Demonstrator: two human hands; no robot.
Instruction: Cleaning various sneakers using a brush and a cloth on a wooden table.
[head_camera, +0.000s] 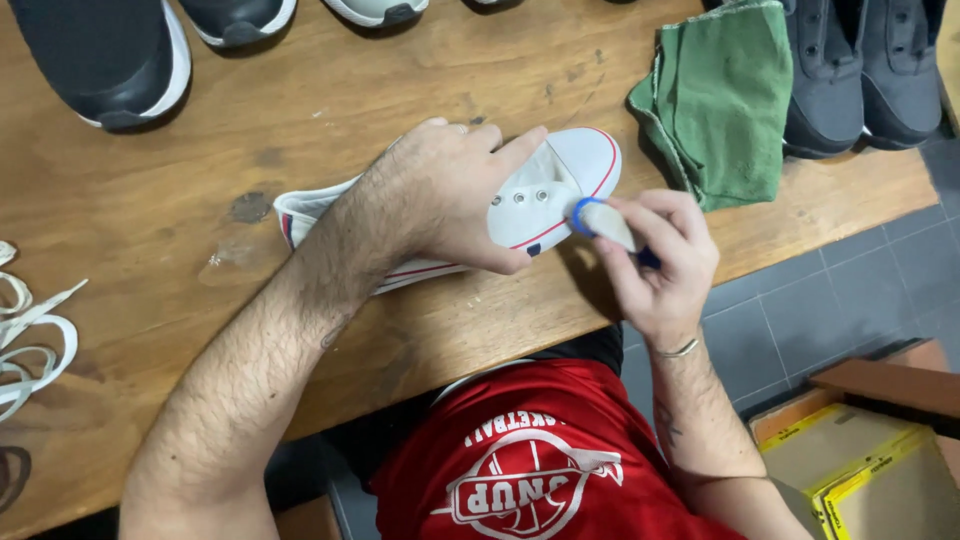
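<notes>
A white canvas sneaker (560, 170) with a red stripe along its sole lies on its side on the wooden table (330, 100), toe pointing right, laces removed. My left hand (450, 195) presses down over its middle and holds it steady. My right hand (655, 265) grips a small white applicator with a blue collar (598, 220), its tip touching the sneaker's sole edge near the toe.
A crumpled green cloth (725, 95) lies right of the sneaker. Dark grey shoes (860, 70) stand at the far right, black and white sneakers (110, 55) along the far edge. White laces (30, 340) lie at the left. A cardboard box (860, 450) sits on the tiled floor.
</notes>
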